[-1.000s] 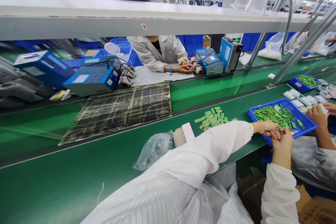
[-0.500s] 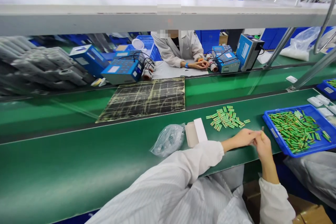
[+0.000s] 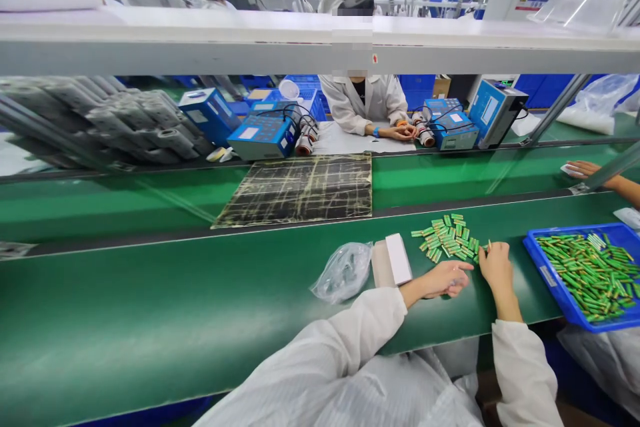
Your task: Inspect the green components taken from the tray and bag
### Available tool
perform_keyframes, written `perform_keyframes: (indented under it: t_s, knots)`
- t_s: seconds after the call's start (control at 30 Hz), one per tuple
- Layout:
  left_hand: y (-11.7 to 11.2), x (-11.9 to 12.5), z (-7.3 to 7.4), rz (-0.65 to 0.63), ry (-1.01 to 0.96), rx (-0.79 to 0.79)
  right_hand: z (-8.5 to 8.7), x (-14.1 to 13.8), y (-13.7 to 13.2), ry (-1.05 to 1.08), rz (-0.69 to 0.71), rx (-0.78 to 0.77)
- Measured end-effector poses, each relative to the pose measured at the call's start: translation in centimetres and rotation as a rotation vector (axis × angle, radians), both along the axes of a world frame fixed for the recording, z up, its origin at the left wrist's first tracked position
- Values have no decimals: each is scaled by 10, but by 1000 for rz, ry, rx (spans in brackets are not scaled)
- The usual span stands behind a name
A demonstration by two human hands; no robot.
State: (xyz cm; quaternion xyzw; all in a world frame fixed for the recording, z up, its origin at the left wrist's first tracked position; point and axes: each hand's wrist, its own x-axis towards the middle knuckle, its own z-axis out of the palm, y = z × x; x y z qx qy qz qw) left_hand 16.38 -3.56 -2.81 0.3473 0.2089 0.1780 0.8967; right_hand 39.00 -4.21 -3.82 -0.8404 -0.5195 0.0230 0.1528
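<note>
Green batteries (image 3: 445,237) lie on our table (image 3: 200,320); our right hand (image 3: 495,268) pinches one, our left hand (image 3: 443,279) rests open.

Black mat (image 3: 295,190), crossed with yellowed tape, lies on the green conveyor belt (image 3: 150,307). Beyond it, two blue bench testers (image 3: 263,138) (image 3: 454,131) stand on the far desk (image 3: 345,140) with a co-worker (image 3: 364,103) in a white coat between them — grey moulded parts (image 3: 100,123) stacked left.
</note>
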Motion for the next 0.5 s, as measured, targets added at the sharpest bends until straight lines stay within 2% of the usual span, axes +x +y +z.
perform_keyframes:
  t_s: [0.13,0.3,0.43,0.5]
  knots:
    - [-1,0,-3,-9,-34,40,-7,-1,0,-8,-10,54]
    - [-2,1,-3,-8,-20,85,-11,19,4,60,67,206]
    - [-1,1,1,40,51,97,0,22,-6,126,38,407]
    - [-1,1,2,52,73,115,10,10,-18,282,3,495]
